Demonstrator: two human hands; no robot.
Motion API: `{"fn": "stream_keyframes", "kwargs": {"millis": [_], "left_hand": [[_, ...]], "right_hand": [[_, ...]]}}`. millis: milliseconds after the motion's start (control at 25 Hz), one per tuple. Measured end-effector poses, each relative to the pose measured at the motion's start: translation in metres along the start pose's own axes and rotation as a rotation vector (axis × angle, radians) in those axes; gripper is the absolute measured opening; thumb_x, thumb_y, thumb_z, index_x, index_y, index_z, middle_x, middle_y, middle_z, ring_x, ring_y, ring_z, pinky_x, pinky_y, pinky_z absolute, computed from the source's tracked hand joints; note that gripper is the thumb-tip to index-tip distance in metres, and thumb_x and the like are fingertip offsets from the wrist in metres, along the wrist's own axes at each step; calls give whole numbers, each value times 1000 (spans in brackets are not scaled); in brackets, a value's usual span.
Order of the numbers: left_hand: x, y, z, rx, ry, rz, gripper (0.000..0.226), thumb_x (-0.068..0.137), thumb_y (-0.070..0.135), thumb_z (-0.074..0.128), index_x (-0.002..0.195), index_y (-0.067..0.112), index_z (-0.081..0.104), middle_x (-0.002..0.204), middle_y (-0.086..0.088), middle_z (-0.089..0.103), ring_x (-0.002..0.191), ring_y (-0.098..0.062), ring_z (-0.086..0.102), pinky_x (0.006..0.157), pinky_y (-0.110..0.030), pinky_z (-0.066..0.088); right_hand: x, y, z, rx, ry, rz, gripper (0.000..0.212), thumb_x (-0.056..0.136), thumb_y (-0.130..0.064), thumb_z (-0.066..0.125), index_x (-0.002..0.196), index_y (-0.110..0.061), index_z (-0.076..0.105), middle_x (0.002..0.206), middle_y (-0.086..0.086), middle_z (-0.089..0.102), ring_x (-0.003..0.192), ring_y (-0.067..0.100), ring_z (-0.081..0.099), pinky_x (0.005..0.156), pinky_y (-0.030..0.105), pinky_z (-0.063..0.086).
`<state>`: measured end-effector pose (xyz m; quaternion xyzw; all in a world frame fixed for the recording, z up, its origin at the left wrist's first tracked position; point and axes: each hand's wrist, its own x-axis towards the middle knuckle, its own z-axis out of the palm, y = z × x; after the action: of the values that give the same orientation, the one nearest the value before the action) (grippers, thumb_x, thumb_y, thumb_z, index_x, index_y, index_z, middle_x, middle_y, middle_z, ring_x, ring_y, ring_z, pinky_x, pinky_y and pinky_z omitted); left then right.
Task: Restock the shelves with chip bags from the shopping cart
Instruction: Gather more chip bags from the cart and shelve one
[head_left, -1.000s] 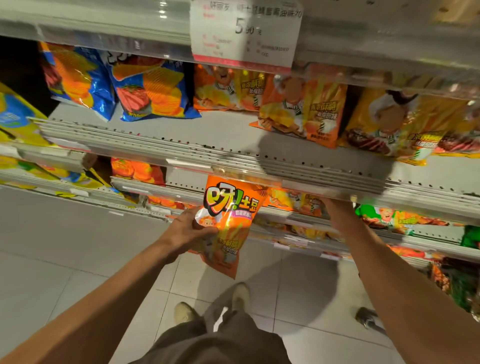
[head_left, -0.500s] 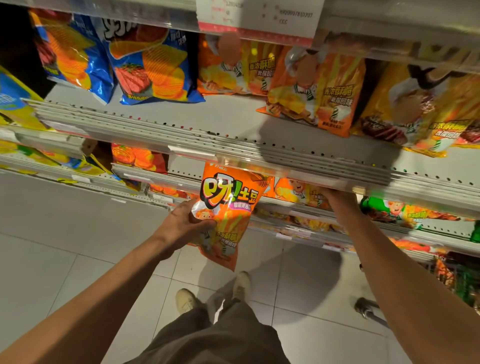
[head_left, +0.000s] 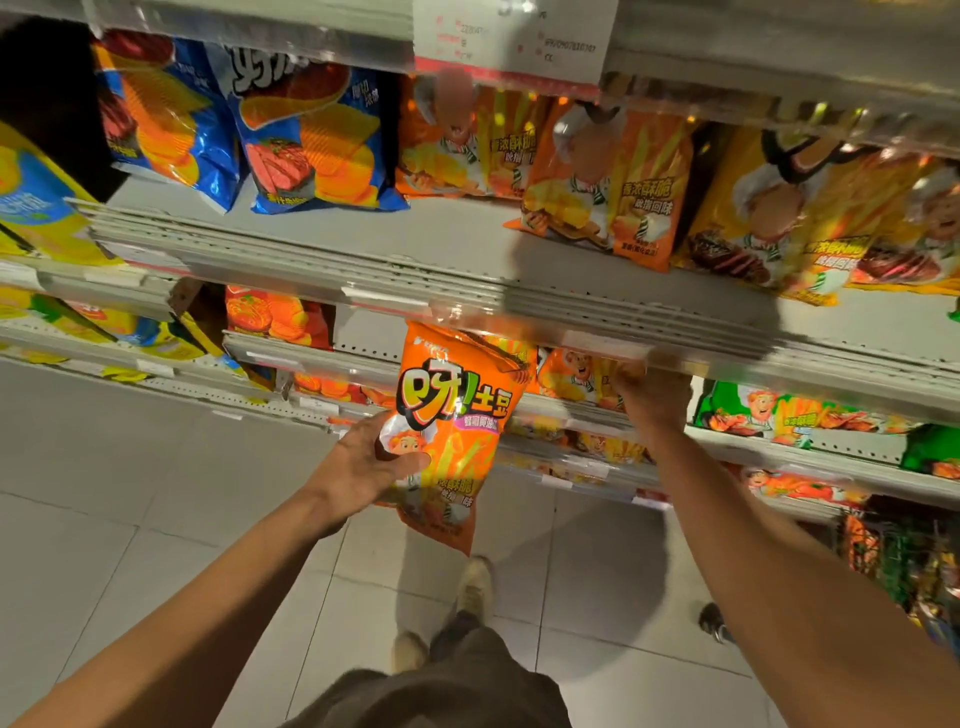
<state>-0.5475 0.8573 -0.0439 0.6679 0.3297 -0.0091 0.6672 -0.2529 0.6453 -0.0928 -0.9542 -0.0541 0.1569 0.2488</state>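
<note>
Since a second before, little had shifted: the left hand (head_left: 363, 462) still gripped the orange chip bag (head_left: 452, 431) at about the same spot, while the head view had tipped slightly, so the price label (head_left: 511, 39) on the top rail sat higher in view. Left fingers wrapped behind the bag and the thumb pressed across its front, holding it upright with its top edge tucked just under the front rail of the middle shelf (head_left: 467, 301). The right hand (head_left: 649, 395) reached under that same rail toward the orange bags on the lower shelf (head_left: 841, 447); its fingers were hidden behind the rail and its own back, so whether they held anything could not be told. On the middle shelf stood blue chip bags (head_left: 311, 140) to the left and orange bags with a chef figure (head_left: 602, 182) to the right. Below, shoes (head_left: 475, 587) stood on the tiled floor (head_left: 130, 493).
</note>
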Motion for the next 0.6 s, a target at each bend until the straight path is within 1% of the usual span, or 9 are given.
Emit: {"fn": "stream_keyframes", "kwargs": {"millis": [80, 160, 200, 280, 360, 440, 520, 560, 600], "left_hand": [[-8, -1, -2, -61, 1, 4, 39, 85, 8, 78, 114, 32, 70, 113, 4, 77, 106, -15, 72, 83, -29, 61], [-17, -1, -3, -72, -21, 0, 42, 85, 6, 78, 121, 26, 68, 119, -2, 74, 109, -19, 71, 92, -40, 59], [-22, -2, -3, -62, -27, 8, 44, 85, 6, 79, 123, 25, 68, 122, -3, 72, 111, -20, 71, 95, -40, 58], [-36, -5, -2, -57, -31, 58, 43, 86, 4, 78, 119, 31, 71, 116, 3, 74, 109, -15, 70, 88, -27, 59], [-48, -8, 1, -63, -40, 107, 43, 86, 1, 77, 107, 38, 76, 104, 14, 76, 100, -5, 71, 77, -17, 56], [-58, -10, 5, -69, -29, 129, 44, 86, 3, 78, 106, 42, 75, 108, 13, 74, 101, -4, 70, 81, -20, 57], [-67, -4, 7, -78, -28, 149, 44, 86, 8, 79, 118, 37, 70, 120, 3, 70, 110, -13, 68, 93, -31, 57], [-69, 2, 7, -77, -30, 167, 43, 86, 10, 79, 119, 35, 69, 119, 1, 71, 109, -13, 69, 92, -31, 57], [-71, 10, 6, -65, -24, 196, 39, 86, 11, 80, 114, 37, 71, 113, 3, 74, 104, -10, 70, 86, -26, 56]], "right_hand": [[-25, -1, -5, -22, 48, -82, 47, 94, -29, 65, 131, -2, 54, 128, 27, 56, 117, 42, 53, 94, 44, 46], [-48, -1, -8, -1, 26, -215, 42, 94, -19, 64, 133, -5, 56, 128, 24, 59, 117, 40, 55, 95, 44, 49], [-61, -2, -9, 1, 13, -280, 38, 94, -18, 63, 130, -6, 58, 128, 21, 61, 117, 38, 56, 96, 43, 49], [-90, -7, -12, 15, 13, -396, 33, 96, -17, 61, 129, -10, 61, 130, 14, 62, 120, 33, 57, 98, 40, 48], [-109, -17, -18, 37, 35, -481, 34, 97, -16, 60, 131, -16, 62, 131, 8, 61, 121, 28, 58, 98, 38, 48], [-123, -28, -26, 24, 49, -561, 35, 98, -17, 60, 133, -20, 61, 133, 4, 61, 124, 24, 55, 99, 38, 47], [-133, -42, -37, 1, 53, -600, 36, 98, -18, 60, 134, -21, 60, 135, 4, 59, 128, 24, 51, 101, 37, 44], [-136, -49, -44, 5, 61, -624, 36, 97, -16, 61, 133, -21, 60, 134, 4, 59, 127, 24, 51, 100, 36, 44], [-138, -55, -49, 15, 76, -658, 36, 96, -13, 61, 131, -19, 61, 131, 5, 60, 125, 25, 52, 99, 36, 44]]}}
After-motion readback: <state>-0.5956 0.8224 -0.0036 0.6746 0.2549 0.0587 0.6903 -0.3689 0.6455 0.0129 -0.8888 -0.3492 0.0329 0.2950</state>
